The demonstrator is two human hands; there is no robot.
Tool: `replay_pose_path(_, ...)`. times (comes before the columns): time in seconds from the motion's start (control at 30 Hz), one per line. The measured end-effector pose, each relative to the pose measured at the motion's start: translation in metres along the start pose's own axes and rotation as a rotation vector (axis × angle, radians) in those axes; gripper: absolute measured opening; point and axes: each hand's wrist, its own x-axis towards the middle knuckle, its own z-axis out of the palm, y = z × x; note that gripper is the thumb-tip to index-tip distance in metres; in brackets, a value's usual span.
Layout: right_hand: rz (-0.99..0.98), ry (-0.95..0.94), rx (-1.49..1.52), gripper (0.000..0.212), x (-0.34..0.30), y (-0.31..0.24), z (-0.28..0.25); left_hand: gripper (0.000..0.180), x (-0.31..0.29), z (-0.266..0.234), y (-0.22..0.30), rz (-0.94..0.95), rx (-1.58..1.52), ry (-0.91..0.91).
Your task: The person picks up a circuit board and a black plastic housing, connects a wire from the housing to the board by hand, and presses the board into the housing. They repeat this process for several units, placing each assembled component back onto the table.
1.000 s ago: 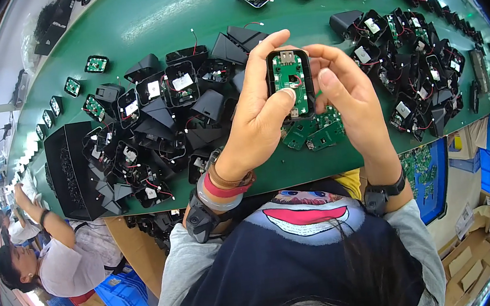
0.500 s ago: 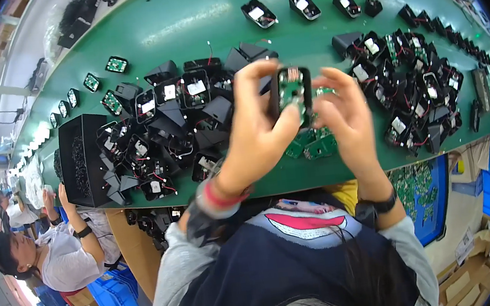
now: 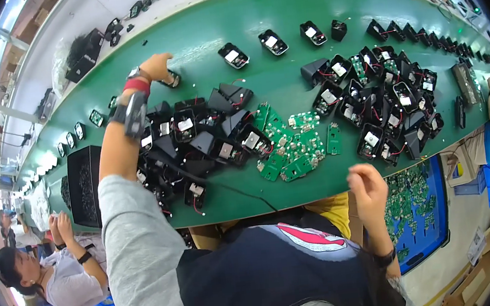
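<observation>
Stretched over the far left of the green table, my left hand (image 3: 155,67) has its fingers closed on a small black housing (image 3: 175,79), which is low over or on the tabletop. My fingers hide part of the housing. At the table's front edge my right hand (image 3: 370,192) is raised, loosely curled and empty, with thumb and fingers apart. Between my arms lies a pile of green circuit boards (image 3: 292,144). On its left is a heap of black housings (image 3: 184,123) with white parts and red wires; a similar heap of housings (image 3: 396,96) lies on its right.
Spaced housings (image 3: 234,55) stand along the far side, and more housings (image 3: 425,36) line up at right. A black bin (image 3: 97,170) of small dark parts is at left. A blue tray (image 3: 423,253) of boards sits below right. Co-workers (image 3: 68,270) are on both sides.
Both hands were together before my chest around a housing with a green board. My left hand has carried it away to the far left; my right hand has let go and drawn back.
</observation>
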Motion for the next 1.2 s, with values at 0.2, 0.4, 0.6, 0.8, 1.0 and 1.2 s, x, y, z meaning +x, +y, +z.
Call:
replay_pose_path(0.2,-0.212,-0.034,-0.247,0.009,-0.003,0.011,0.027,0.09,0.019,-0.018,0.132,0.63,-0.151,0.456)
replay_pose_path(0.4,-0.628,-0.06,-0.347,0.013,0.016,0.029,0.058,0.063,0.057,-0.011,0.179,0.624,-0.104,0.211)
replay_pose_path(0.6,-0.597,-0.105,-0.352,0.011,0.016,0.03,0.06,0.041,0.01,-0.019,0.177,0.539,-0.178,0.417)
replay_pose_path(0.8,-0.566,-0.09,-0.41,0.01,0.01,0.034,0.054,0.037,-0.187,-0.039,0.116,0.257,-0.368,0.977)
replay_pose_path(1.0,-0.612,-0.251,-0.495,0.011,0.007,0.036,0.054,0.042,-0.439,0.149,0.089,-0.987,-0.408,1.139)
replay_pose_path(1.2,-0.655,-0.353,-0.527,0.012,0.009,0.035,0.061,0.041,-0.54,0.365,0.215,-1.644,-0.657,0.692)
